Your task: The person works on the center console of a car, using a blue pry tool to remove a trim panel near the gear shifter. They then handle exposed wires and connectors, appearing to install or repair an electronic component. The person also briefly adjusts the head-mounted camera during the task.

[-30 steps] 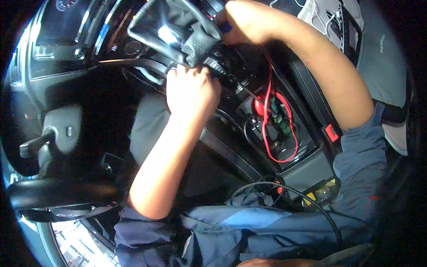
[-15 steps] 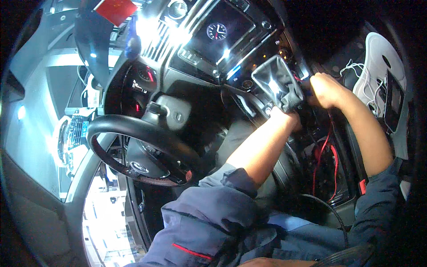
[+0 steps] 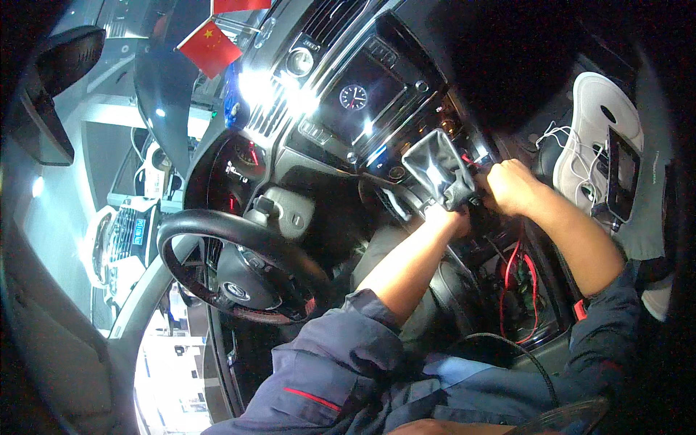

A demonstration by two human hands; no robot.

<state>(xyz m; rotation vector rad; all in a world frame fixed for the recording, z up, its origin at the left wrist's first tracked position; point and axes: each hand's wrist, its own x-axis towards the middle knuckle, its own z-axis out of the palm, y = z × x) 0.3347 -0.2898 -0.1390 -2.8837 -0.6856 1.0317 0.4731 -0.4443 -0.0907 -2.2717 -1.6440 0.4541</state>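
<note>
In the centre console a black leather gear-shift boot with a metallic rim stands lifted. My left hand reaches under its lower edge, the fingers hidden behind it. My right hand is at the boot's right side with fingers curled round something I cannot make out, near the dark trim with a small red part. Red wires hang below into the console tray. A black braided cable arches across near my lap.
The steering wheel is to the left, the screen with a clock face above the console. Red flags stand on the dash. A white pad with white cables and a dark rectangular device lies at the right. A red buckle sits beside the console.
The view swung up to take in the dash, wheel and windscreen, then settled slightly lower on the console. Both hands stay at the boot; my right hand shows little movement relative to it.
</note>
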